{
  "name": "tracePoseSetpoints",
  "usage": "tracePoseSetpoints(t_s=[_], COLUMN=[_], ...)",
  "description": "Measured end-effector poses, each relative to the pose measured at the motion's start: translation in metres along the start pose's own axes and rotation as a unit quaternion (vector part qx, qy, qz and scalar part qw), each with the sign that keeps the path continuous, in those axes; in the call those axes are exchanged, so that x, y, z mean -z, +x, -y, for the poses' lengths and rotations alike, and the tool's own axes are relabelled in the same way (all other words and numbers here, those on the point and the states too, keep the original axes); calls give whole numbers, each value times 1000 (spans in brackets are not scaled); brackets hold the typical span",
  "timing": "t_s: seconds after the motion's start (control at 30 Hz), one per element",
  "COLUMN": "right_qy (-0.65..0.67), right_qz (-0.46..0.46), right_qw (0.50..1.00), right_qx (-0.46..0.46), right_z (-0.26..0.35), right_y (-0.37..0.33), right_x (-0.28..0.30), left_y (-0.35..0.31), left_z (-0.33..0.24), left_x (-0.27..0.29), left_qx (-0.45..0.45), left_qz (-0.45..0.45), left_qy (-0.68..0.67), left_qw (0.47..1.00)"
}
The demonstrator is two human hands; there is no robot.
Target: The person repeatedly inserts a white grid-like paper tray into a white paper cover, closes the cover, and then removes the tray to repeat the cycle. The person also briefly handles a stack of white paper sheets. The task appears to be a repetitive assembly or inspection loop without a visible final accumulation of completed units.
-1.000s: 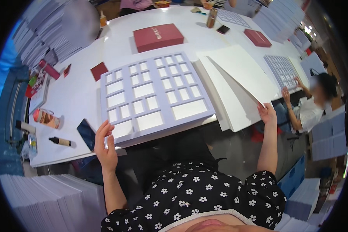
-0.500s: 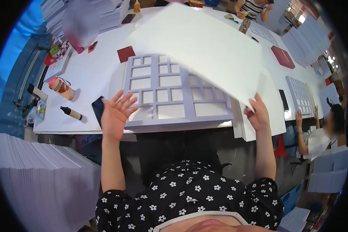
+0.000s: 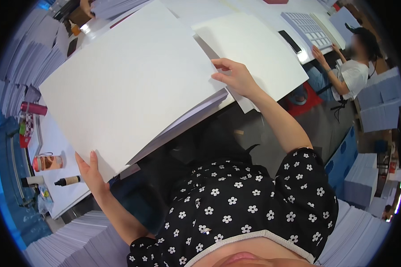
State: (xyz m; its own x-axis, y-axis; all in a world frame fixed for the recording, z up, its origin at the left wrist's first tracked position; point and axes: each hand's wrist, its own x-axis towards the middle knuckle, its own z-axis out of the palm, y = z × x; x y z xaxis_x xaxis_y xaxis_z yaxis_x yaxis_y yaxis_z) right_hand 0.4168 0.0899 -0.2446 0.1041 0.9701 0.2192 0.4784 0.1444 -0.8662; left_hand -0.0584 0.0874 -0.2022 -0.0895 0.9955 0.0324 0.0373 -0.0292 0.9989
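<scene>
A large white sheet of board [image 3: 129, 80] spreads over the table in front of me, its near edge lifted a little. My right hand [image 3: 236, 78] grips its right edge between thumb and fingers. At the near left corner, my left hand [image 3: 91, 171] holds the edge, thumb on top and fingers along the side. Beneath the sheet, only a pale lilac strip of the compartment frame [image 3: 202, 109] shows; its grid is hidden. More white sheets [image 3: 254, 49] lie to the right, under my right wrist and forearm.
A drink bottle [image 3: 47, 162], a dark small bottle [image 3: 67, 180] and a maroon flask [image 3: 34, 108] stand or lie at the left. Stacked sheets [image 3: 71, 238] rise at lower left. At right are a phone [image 3: 290, 41] and a co-worker [image 3: 352, 73] handling another gridded frame [image 3: 305, 27].
The white sheet has come down over the compartment frame, covering it. My left hand, open and free before, now holds the sheet's corner. My view has turned to the right.
</scene>
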Motion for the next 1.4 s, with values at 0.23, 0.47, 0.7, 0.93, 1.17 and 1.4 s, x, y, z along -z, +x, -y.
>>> tracePoseSetpoints(t_s=[0.23, 0.47, 0.7, 0.93, 1.17, 1.4], right_qy=[62, 98, 72, 67, -1, -287], right_qz=[58, 73, 75, 71, 46, -67], right_qw=[990, 983, 985, 985, 995, 948], right_qx=[-110, -136, -140, -140, -89, 123], right_z=[-29, -32, -29, -32, -29, -16], right_y=[-12, -13, -13, -14, -21, -46], right_x=[5, 2, 4, 1, -2, -18], left_y=[24, 29, 32, 33, 36, 38], left_z=[8, 10, 20, 18, 22, 32], left_x=[0, -1, 5, -2, -4, 4], left_qx=[20, 46, 50, 48, 30, 22], left_qz=[34, 29, 54, 38, 43, 39], left_qy=[-3, 10, -18, 21, 31, 23], left_qw=[999, 998, 997, 998, 998, 999])
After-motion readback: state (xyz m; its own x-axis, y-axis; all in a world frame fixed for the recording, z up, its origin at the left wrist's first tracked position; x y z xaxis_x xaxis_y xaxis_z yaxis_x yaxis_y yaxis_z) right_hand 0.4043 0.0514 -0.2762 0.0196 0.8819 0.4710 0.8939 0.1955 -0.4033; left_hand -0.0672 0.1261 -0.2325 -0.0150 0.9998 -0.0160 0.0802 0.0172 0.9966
